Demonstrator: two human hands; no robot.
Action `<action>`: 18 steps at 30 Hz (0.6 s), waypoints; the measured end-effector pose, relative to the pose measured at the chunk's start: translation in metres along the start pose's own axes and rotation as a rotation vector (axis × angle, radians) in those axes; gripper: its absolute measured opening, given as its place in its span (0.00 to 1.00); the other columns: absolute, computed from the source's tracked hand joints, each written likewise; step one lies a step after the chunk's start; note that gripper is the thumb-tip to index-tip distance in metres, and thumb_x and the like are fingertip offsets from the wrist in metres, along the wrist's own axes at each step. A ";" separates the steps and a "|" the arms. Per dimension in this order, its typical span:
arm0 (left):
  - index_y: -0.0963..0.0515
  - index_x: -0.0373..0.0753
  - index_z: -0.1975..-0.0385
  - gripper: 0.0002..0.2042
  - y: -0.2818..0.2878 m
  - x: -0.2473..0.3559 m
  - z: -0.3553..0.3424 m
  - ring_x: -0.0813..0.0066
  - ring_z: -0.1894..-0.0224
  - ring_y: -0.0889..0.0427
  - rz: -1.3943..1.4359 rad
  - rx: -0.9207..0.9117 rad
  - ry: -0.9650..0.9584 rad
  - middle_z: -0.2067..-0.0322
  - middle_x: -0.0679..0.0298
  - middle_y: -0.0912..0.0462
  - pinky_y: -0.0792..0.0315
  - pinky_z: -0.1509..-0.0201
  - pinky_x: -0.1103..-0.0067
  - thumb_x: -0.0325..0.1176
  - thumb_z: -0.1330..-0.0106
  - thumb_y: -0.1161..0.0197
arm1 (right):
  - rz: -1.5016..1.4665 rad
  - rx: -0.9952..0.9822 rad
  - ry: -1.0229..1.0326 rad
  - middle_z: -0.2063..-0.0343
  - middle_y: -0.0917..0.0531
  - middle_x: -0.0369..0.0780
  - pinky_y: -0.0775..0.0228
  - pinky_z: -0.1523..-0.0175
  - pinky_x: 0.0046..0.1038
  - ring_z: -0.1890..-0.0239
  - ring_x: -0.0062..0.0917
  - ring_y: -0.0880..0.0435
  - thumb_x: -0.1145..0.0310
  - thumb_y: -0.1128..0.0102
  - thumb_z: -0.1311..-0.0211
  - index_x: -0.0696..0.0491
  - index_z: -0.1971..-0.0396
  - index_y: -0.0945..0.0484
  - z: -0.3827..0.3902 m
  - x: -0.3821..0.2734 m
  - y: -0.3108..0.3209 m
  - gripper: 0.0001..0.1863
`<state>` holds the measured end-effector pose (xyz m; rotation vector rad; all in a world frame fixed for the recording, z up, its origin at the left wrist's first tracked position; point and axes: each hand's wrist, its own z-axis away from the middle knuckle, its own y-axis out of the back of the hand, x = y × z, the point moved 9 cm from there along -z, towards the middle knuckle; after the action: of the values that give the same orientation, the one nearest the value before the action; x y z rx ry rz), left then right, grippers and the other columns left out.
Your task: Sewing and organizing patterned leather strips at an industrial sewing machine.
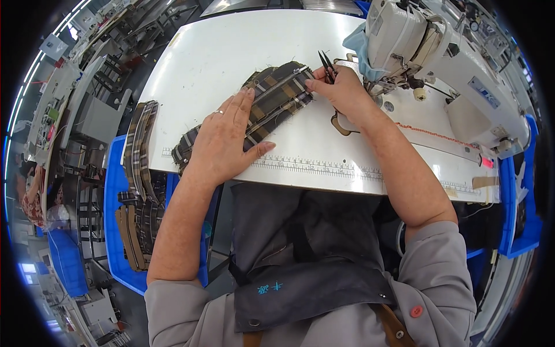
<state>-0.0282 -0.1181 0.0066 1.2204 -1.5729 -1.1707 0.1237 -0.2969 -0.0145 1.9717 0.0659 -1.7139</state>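
Note:
A plaid fabric piece (pixel 276 92) in brown, black and grey, with a metal zipper along it and frayed edges, lies slantwise on the white sewing table (pixel 202 52). My left hand (pixel 226 136) rests flat over its middle, fingers stretched out and thumb apart on the table. At the piece's far right end, my right hand (pixel 341 89) pinches the edge between thumb and forefinger. That hand also holds black thread snips (pixel 327 65), their tips pointing up and away. The stretch of fabric under my left palm is hidden.
A white sewing machine (pixel 404 46) stands at the right, with a light blue cloth (pixel 364 52) on it. A printed ruler (pixel 312 168) runs along the near edge. More plaid strips (pixel 139 150) hang over the left edge above a blue bin (pixel 115 254); another blue bin (pixel 511 231) is at the right.

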 end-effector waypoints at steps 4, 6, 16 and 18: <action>0.47 0.34 0.23 0.51 0.000 -0.002 0.000 0.48 0.28 0.33 -0.019 -0.005 0.015 0.29 0.43 0.34 0.36 0.26 0.60 0.69 0.35 0.42 | 0.036 -0.173 -0.096 0.75 0.18 0.31 0.38 0.69 0.21 0.73 0.12 0.28 0.59 0.27 0.38 0.53 0.64 0.21 0.002 -0.007 -0.007 0.15; 0.47 0.34 0.23 0.51 -0.002 -0.003 0.000 0.48 0.28 0.33 -0.019 -0.011 0.022 0.29 0.43 0.34 0.36 0.26 0.60 0.69 0.35 0.42 | 0.051 -0.164 -0.062 0.75 0.18 0.31 0.39 0.69 0.20 0.74 0.12 0.28 0.58 0.27 0.37 0.52 0.67 0.22 0.002 -0.005 -0.009 0.15; 0.44 0.31 0.25 0.50 0.001 0.000 -0.001 0.51 0.27 0.34 -0.041 -0.010 0.018 0.29 0.44 0.34 0.34 0.28 0.61 0.67 0.35 0.41 | 0.089 -0.173 -0.036 0.76 0.18 0.31 0.40 0.73 0.22 0.77 0.13 0.31 0.57 0.29 0.35 0.52 0.69 0.22 -0.002 -0.006 -0.006 0.15; 0.43 0.30 0.25 0.50 -0.001 0.000 -0.001 0.54 0.26 0.35 -0.055 -0.030 0.026 0.29 0.45 0.34 0.33 0.29 0.63 0.66 0.35 0.39 | 0.061 -0.156 -0.021 0.76 0.18 0.31 0.39 0.72 0.22 0.77 0.13 0.30 0.57 0.29 0.36 0.52 0.70 0.22 -0.001 -0.005 -0.006 0.15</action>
<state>-0.0268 -0.1189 0.0062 1.2620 -1.5060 -1.2048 0.1211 -0.2900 -0.0121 1.8235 0.1275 -1.6393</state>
